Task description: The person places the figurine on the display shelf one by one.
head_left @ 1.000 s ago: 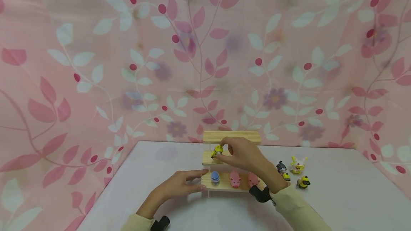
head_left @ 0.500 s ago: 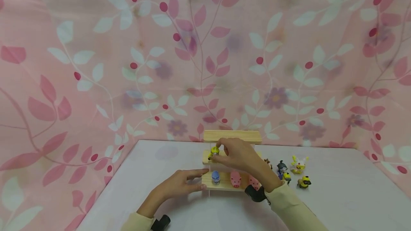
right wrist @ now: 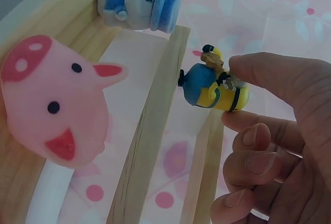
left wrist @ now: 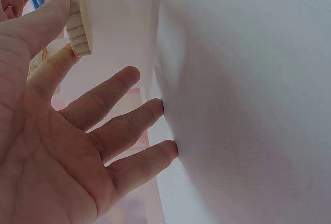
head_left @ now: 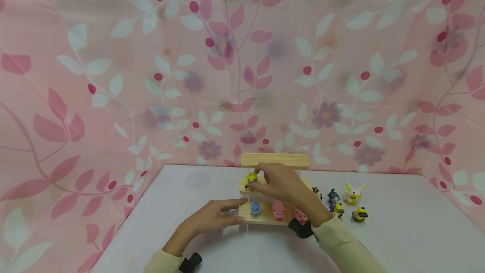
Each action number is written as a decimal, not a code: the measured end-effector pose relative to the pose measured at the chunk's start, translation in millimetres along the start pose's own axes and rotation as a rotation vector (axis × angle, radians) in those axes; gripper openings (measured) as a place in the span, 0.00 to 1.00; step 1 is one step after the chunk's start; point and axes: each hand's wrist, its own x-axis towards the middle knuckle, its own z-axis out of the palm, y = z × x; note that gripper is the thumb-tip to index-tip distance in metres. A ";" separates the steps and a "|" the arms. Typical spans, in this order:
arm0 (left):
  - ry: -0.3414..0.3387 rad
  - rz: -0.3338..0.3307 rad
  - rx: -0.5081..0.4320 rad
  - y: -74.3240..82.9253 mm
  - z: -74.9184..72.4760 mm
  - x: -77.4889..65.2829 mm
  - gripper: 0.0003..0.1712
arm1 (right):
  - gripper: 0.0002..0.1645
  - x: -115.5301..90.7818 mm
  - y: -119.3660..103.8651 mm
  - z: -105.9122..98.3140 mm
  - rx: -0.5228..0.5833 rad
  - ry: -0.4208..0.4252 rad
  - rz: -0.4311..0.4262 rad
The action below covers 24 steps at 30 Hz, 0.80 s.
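While gripping the lower board (head_left: 267, 215) at lower centre between thumb and index of the left hand (head_left: 210, 218), with its other fingers spread, holding the minion (head_left: 251, 178) just beyond, above the blue toy (head_left: 255, 209) and up-left of the pigs (head_left: 278, 212), pinched in the right hand (head_left: 278, 182). Over the last second, shifted slightly leftward to the left end of the middle board (right wrist: 151, 131), so apparently down to fine positioning there, with contact under its feet impossible to tell. Farther off, at centre right, leaving more toys (head_left: 353, 195) untouched on the table (head_left: 398, 222).
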 end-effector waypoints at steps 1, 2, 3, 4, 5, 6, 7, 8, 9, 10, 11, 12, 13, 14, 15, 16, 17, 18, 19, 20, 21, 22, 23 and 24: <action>0.002 0.000 0.002 0.1 -0.3 0.2 0.34 | 0.22 0.0 0.1 -0.1 -0.001 0.003 0.000; 0.004 -0.001 0.005 0.2 -0.6 0.2 0.35 | 0.22 -0.1 0.0 -0.2 -0.004 0.004 0.000; 0.005 -0.001 0.009 0.5 -0.9 0.2 0.35 | 0.22 -0.3 0.1 -0.3 -0.006 0.005 0.001; 0.006 0.003 0.011 0.4 -1.1 0.2 0.35 | 0.22 -0.5 0.4 -0.1 -0.008 0.005 0.001; 0.005 0.001 0.011 0.4 -1.2 0.2 0.34 | 0.22 -0.8 0.7 0.0 -0.010 0.004 0.001; 0.004 0.000 0.011 0.3 -1.0 0.2 0.34 | 0.23 -1.2 0.9 -0.1 -0.012 0.003 0.002; 0.003 -0.004 0.010 0.1 -0.7 0.2 0.34 | 0.23 -1.8 1.1 -0.3 -0.012 0.002 0.004; 0.003 -0.007 0.009 0.2 -0.6 0.1 0.34 | 0.24 -2.2 1.4 -0.5 -0.013 0.001 0.005; 0.002 -0.009 0.006 0.0 -0.4 0.0 0.34 | 0.25 -2.8 1.6 -0.9 -0.012 0.002 0.007; 0.002 -0.009 0.003 0.0 -0.3 0.0 0.34 | 0.25 -3.2 2.0 -1.4 -0.014 0.004 0.008; 0.002 -0.009 0.002 0.2 -0.1 -0.2 0.34 | 0.26 -3.7 2.3 -2.0 -0.016 0.008 0.009; 0.001 -0.007 0.002 0.1 -0.2 -0.3 0.34 | 0.26 -4.1 2.6 -2.6 -0.020 0.012 0.008; 0.001 -0.005 0.001 0.1 -0.3 -0.5 0.34 | 0.26 -4.6 3.1 -3.2 -0.024 0.017 0.004; 0.001 -0.004 -0.001 0.4 -0.5 -0.8 0.34 | 0.26 -5.0 3.6 -3.6 -0.031 0.022 -0.001; 0.000 -0.003 -0.002 0.3 -0.5 -0.9 0.35 | 0.25 -5.6 4.1 -4.2 -0.034 0.026 -0.005; 0.000 -0.001 -0.001 0.5 -0.8 -1.1 0.35 | 0.25 -6.3 4.5 -4.7 -0.036 0.029 -0.007; -0.001 0.001 -0.003 0.5 -0.8 -1.1 0.34 | 0.25 -7.1 4.9 -5.3 -0.036 0.030 -0.007; -0.001 0.000 -0.005 0.9 -1.0 -1.1 0.34 | 0.25 -8.0 5.2 -6.0 -0.039 0.030 -0.005; -0.002 0.001 -0.006 1.3 -1.1 -1.1 0.34 | 0.25 -9.1 5.7 -6.8 -0.043 0.029 0.001; -0.003 0.001 -0.008 1.7 -1.2 -1.0 0.34 | 0.25 -10.3 6.1 -7.7 -0.044 0.025 0.010; -0.003 0.002 -0.008 2.1 -1.3 -1.0 0.34 | 0.25 -11.8 6.5 -8.7 -0.046 0.020 0.022; -0.003 0.003 -0.008 2.6 -1.4 -0.9 0.34 | 0.25 -13.2 7.0 -9.6 -0.049 0.015 0.034; -0.002 0.003 -0.009 3.1 -1.6 -1.0 0.34 | 0.25 -14.8 7.7 -10.3 -0.053 0.009 0.044; -0.001 0.002 -0.009 3.9 -2.0 -1.2 0.34 | 0.25 -16.4 8.4 -11.3 -0.054 0.005 0.050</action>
